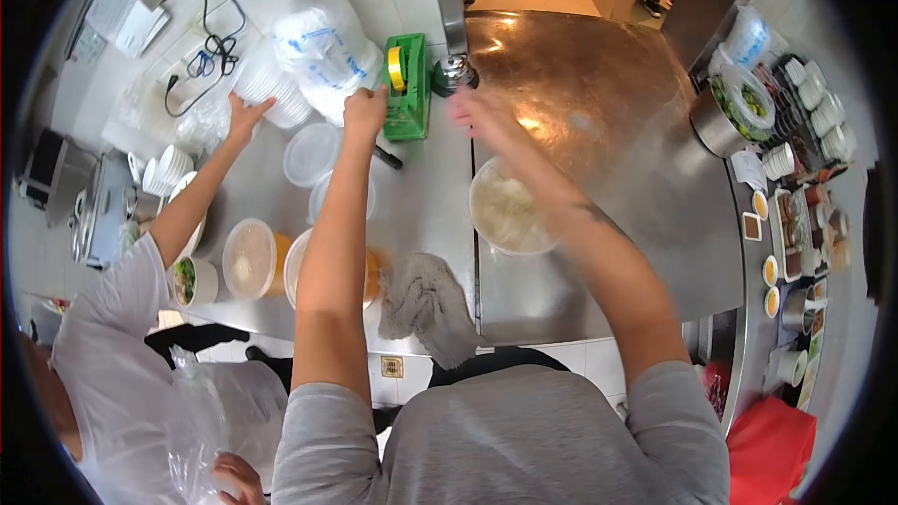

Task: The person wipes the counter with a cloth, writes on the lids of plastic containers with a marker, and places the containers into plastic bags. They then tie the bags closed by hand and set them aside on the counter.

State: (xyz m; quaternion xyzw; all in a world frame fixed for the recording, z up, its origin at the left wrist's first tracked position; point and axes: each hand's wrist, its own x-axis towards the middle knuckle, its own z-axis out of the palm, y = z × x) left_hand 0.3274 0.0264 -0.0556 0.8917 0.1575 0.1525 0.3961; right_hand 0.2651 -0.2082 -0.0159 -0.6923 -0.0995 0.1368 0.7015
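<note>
Tape dispenser, blocky and green, bears a glossy yellow roll.

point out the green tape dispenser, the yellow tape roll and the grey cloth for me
Green tape dispenser (pixel 408 114): head view, on the lower part of its body.
Yellow tape roll (pixel 396 69): head view, on its yellow outer face.
Grey cloth (pixel 421 295): head view, on its crumpled middle.

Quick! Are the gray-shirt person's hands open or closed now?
Left hand: curled closed beside the green tape dispenser; can't tell if it's holding anything.
Right hand: too blurred to tell.
</note>
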